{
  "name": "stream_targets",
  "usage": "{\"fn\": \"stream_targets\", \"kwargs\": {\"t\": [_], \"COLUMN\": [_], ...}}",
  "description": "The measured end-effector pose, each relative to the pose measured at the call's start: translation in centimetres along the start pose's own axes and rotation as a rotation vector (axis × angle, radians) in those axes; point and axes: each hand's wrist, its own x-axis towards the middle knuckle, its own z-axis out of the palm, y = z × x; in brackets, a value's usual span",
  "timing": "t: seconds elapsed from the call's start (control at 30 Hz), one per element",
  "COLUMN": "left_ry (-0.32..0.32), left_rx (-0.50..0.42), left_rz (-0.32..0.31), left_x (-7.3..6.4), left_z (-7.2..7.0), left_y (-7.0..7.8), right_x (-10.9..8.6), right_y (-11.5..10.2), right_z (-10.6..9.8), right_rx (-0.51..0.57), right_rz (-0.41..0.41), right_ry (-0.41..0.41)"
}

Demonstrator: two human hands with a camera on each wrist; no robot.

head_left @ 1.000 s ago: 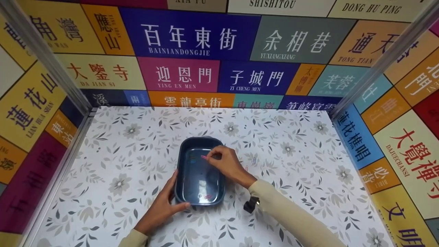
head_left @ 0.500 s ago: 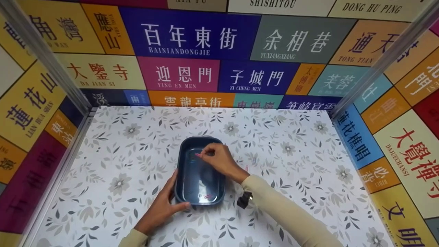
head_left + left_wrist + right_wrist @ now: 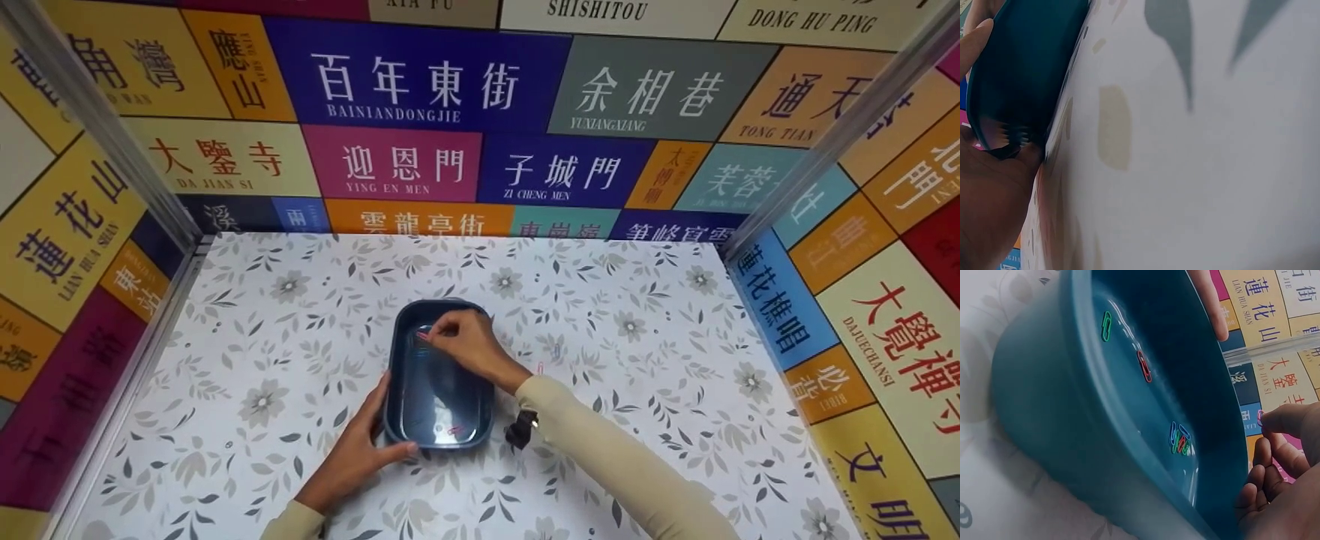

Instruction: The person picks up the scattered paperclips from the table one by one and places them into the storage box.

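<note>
A dark blue plastic tub (image 3: 439, 386) stands on the flowered tabletop. My left hand (image 3: 358, 450) holds its near left corner, thumb at the front rim and fingers along the left side. Over the tub's far part, my right hand (image 3: 472, 343) pinches a pink paper clip (image 3: 1260, 417) between thumb and forefinger. Inside, in the right wrist view, lie a green paper clip (image 3: 1106, 326), a red paper clip (image 3: 1144, 367) and a small cluster of coloured paper clips (image 3: 1180, 439). The left wrist view shows the tub's wall (image 3: 1027, 67) but no clips.
On the tabletop right of the tub lie a pink paper clip (image 3: 540, 368) and a bluish paper clip (image 3: 556, 350). Panels with coloured lettering (image 3: 405, 161) enclose the back and sides. A black device (image 3: 521, 430) hangs at the right wrist.
My right hand has moved left over the tub with the pink paper clip, toward the cluster at its far left. My left hand and the tub stay in place.
</note>
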Motion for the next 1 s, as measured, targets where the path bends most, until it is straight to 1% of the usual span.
{"fn": "stream_targets", "kwargs": {"t": [0.1, 0.2, 0.33, 0.47, 0.57, 0.73, 1.0], "left_ry": [-0.007, -0.008, -0.01, -0.006, -0.003, -0.004, -0.007], "left_rx": [0.003, 0.004, 0.0, 0.007, 0.015, 0.008, 0.002], "left_rz": [0.001, 0.0, -0.008, -0.016, -0.017, -0.012, -0.005], "left_x": [0.0, 0.1, 0.1, 0.1, 0.2, 0.1, 0.0], "left_z": [0.0, 0.0, 0.0, 0.0, 0.0, -0.1, -0.1], "left_y": [0.0, 0.0, 0.0, 0.1, 0.1, 0.1, 0.1], "right_x": [0.2, 0.5, 1.2, 2.0, 2.3, 2.8, 3.4], "right_y": [0.0, 0.0, 0.2, 0.3, 0.0, -0.5, -0.4], "right_z": [0.2, 0.4, 0.9, 1.3, 1.3, 1.4, 2.3], "right_rx": [-0.018, -0.017, 0.013, 0.039, 0.061, 0.105, 0.098], "right_rz": [-0.002, -0.006, -0.007, 0.018, 0.045, 0.08, 0.113], "right_ry": [-0.005, 0.009, 0.021, 0.013, 0.014, 0.033, 0.038]}}
